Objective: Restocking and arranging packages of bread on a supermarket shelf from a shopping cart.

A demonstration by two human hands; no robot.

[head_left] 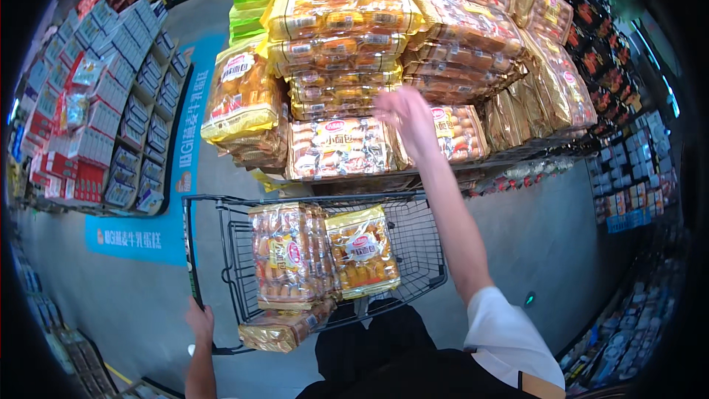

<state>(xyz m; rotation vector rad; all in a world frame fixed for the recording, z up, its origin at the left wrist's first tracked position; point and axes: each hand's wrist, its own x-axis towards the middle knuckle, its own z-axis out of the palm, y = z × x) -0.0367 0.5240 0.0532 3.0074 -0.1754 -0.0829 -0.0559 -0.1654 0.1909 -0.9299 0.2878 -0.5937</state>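
Note:
My left hand [198, 321] is closed round the handle [193, 270] of a black wire shopping cart [422, 251]. My right hand [405, 114] reaches up to the display, its fingers loosely bent and apart, with nothing seen in them. It is in front of a stack of yellow bread packs [343, 7] and just above gold-edged packs of small bread rolls [340, 146]. Whether its fingertips touch a pack is hard to tell. Inside the cart stand several gold packs of rolls [284, 255], a yellow bread pack [362, 250] and a pack lying flat [281, 331].
More brown-gold bread packs [461, 22] are piled at the right of the display, and a yellow pack [244, 92] leans at its left end. Shelves of boxed goods [111, 89] stand on the left. Crowded shelves [635, 170] line the right side.

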